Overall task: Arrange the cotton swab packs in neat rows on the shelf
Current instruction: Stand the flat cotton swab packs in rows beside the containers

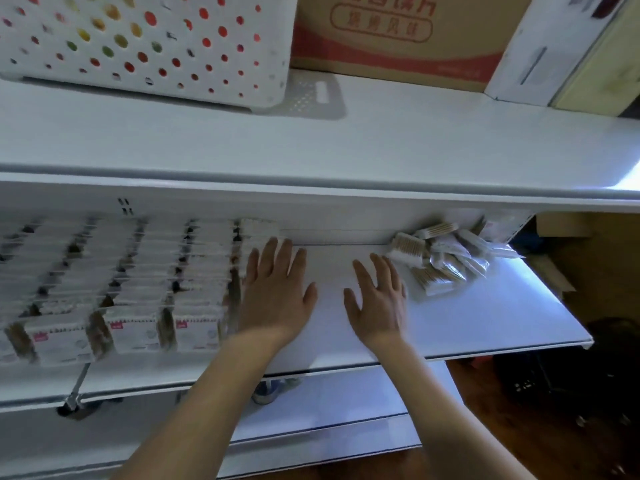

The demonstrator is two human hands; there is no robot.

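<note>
Several rows of cotton swab packs [131,289] stand lined up on the left half of the white shelf [485,317]. My left hand [277,292] lies flat with straight fingers against the right side of the rightmost row [242,258]. My right hand [379,299] hovers flat and empty over the bare middle of the shelf. A loose heap of swab packs [443,261] lies at the back right, just past my right fingertips.
Above is another white shelf [311,147] holding a white perforated basket [145,46], a cardboard box [398,36] and a white box [540,53]. Lower shelves [329,427] sit beneath. Cardboard and dark items lie on the floor at right.
</note>
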